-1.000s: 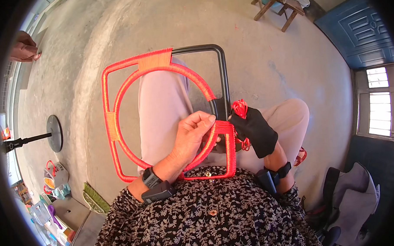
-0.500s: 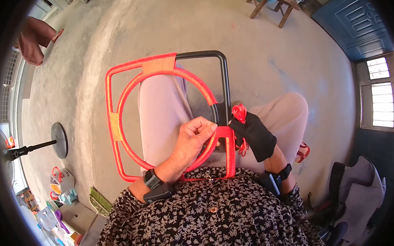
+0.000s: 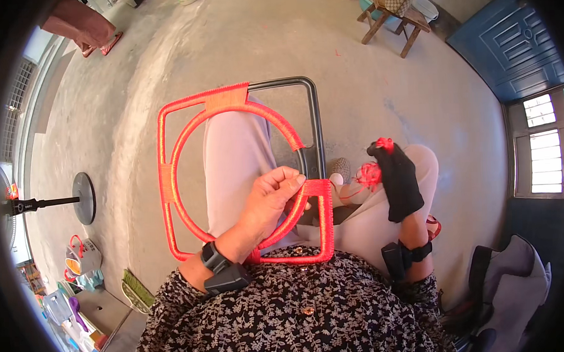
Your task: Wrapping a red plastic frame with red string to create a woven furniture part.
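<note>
A metal frame (image 3: 161, 130), a rounded square with a ring inside, lies tilted across my lap. Red cord wraps most of it, with flat woven bands (image 3: 227, 98) joining ring and square. Bare black tube (image 3: 319, 122) shows at its upper right corner. My left hand (image 3: 272, 202) pinches the inner ring at the edge of the right-hand band, thumb on top. Off to the right, clear of the frame, my right hand (image 3: 401, 181) in a black glove is closed on a bundle of red cord (image 3: 385, 145). A loose tangle of that cord (image 3: 369, 175) hangs beside it, slightly blurred.
A wooden stool (image 3: 393, 17) with a checked bag on it stands at the far right, near a blue door (image 3: 513, 40). Left are a stand's round base (image 3: 84, 198), a white bucket (image 3: 83, 256) and a green broom (image 3: 137, 289). Another person's legs (image 3: 81, 25) show far left.
My right hand has swung right, away from the frame, carrying the cord bundle. My left hand keeps its pinch. The other person's legs have shifted toward the upper right.
</note>
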